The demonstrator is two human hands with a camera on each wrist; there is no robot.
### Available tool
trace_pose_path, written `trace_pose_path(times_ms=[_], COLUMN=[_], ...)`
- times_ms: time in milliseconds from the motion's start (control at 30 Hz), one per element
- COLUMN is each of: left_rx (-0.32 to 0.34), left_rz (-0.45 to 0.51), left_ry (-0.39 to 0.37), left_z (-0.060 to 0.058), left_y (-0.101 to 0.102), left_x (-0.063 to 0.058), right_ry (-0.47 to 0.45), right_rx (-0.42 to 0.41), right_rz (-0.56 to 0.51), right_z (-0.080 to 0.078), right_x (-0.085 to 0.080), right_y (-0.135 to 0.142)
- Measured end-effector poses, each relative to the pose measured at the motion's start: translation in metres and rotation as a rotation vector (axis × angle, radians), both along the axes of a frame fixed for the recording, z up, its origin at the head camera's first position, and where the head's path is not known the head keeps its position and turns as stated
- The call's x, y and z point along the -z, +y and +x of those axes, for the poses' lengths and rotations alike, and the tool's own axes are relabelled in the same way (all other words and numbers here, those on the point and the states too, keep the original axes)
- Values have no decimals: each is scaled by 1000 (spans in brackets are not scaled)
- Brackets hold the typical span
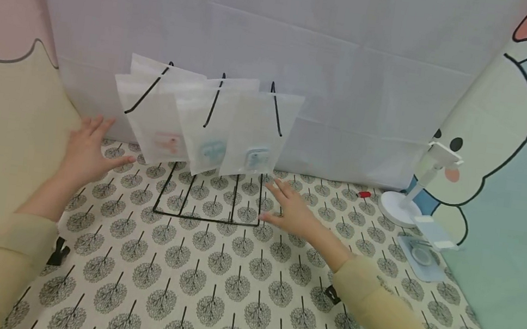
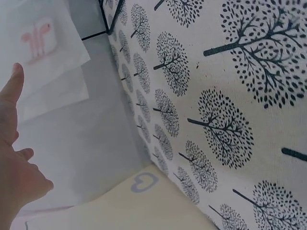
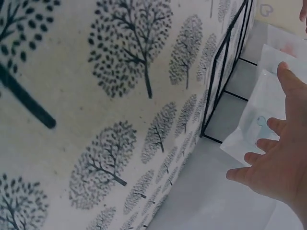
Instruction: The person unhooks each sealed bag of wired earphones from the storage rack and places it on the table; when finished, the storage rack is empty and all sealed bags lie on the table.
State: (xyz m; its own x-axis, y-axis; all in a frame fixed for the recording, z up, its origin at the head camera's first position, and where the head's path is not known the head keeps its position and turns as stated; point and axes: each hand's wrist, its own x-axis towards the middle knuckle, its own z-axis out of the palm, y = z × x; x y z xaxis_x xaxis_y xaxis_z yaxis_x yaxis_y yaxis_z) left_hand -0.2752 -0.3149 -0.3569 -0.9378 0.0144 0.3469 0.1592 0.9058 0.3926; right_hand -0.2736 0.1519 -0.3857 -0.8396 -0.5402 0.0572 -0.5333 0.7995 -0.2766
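Several frosted white bags hang from a black wire rack (image 1: 206,219) with three prongs. Through the left bag (image 1: 150,118) shows a pinkish item, like earphones in the left wrist view; bluish items show faintly through the middle bag (image 1: 205,119) and right bag (image 1: 265,126). My left hand (image 1: 87,148) is held to the left of the bags, its fingers spread, apart from them in the head view. On the other side my right hand (image 1: 292,209), fingers also spread, is near the rack's right base corner. Neither hand holds anything.
At the right stands a white phone stand (image 1: 401,209), with a pale blue flat item (image 1: 422,259) in front of it. A small red object (image 1: 364,194) lies near the back edge. The tree-print cloth (image 1: 214,284) covers the table, with fabric walls around it.
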Motion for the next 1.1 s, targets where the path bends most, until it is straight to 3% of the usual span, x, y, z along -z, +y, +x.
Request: trace_pose_path(times_ms=[167,333,733,933,1100], left_rx=[29,31,-8,-66,-158], left_rz=[146,316,517,589,630], left_ry=[-3,-22,15,52,42], left_z=[-10,-21,-35,-38,-39], left_y=[6,13,14,20,24], left_x=[4,9,26,32,37], right_ry=[-103,-152,-227,-193,-197], right_rx=[-1,-4,-91,-123,-137], right_rz=[-74,-75,36,72,53], right_z=[-12,-23,-42,-44,-45], right_x=[21,32,51,56,59], right_y=[-8,-11,-6,-1,1])
